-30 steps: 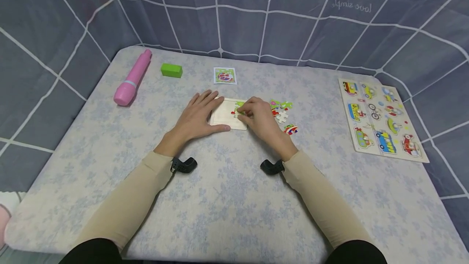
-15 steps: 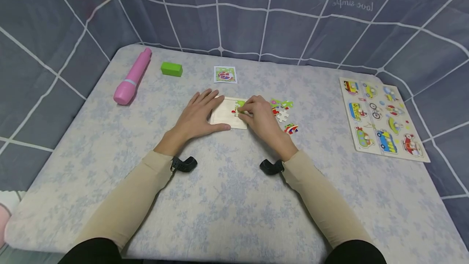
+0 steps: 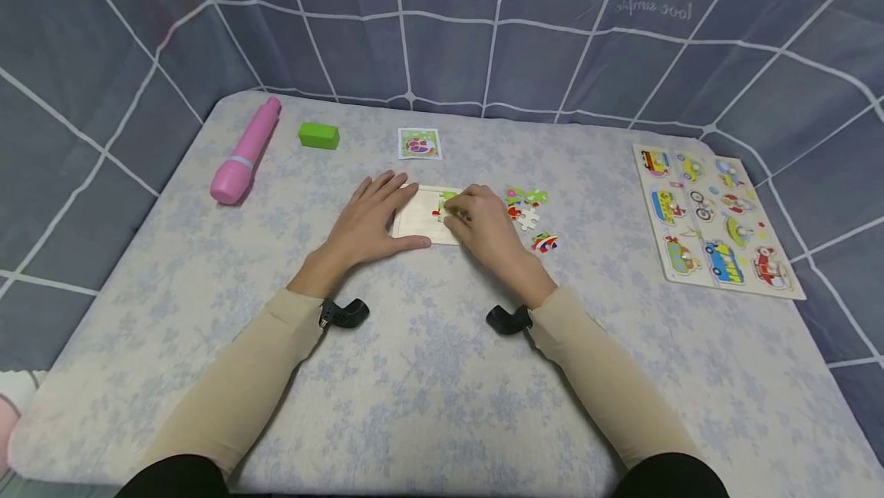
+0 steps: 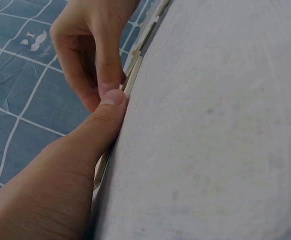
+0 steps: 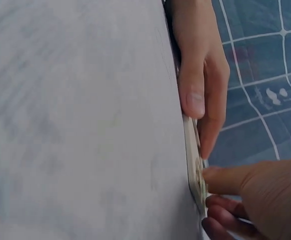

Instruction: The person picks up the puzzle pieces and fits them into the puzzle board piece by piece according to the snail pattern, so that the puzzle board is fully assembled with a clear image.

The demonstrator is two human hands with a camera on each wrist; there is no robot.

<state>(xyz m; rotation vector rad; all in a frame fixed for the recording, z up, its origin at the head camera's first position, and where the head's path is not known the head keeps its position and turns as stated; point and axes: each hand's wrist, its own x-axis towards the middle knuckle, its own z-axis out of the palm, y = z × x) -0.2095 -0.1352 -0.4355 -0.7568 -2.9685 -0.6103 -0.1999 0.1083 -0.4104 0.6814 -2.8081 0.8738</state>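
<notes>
A shallow wooden puzzle tray (image 3: 412, 222) lies on the table, with green and red jigsaw pieces (image 3: 446, 197) in its right part. My left hand (image 3: 367, 216) rests flat over the tray's left side, fingers spread and thumb along the near edge; in the left wrist view that thumb presses the tray's rim (image 4: 131, 80). My right hand (image 3: 492, 229) bends over the tray's right end, thumb and fingers pinching a jigsaw piece mostly hidden by them. Just right of it lie several loose jigsaw pieces (image 3: 529, 219), one striped and colourful piece (image 3: 543, 242) nearest me.
Behind the tray is a small picture card (image 3: 419, 144). A green block (image 3: 318, 135) and a pink microphone-shaped toy (image 3: 245, 153) lie at the back left. On the far right is a vehicle picture board (image 3: 718, 222). A grey gridded curtain (image 3: 456, 53) hangs behind the table.
The head view has shifted slightly. Both hands keep nearly the same place on the tray, the right fingers making only small movements at the piece.
</notes>
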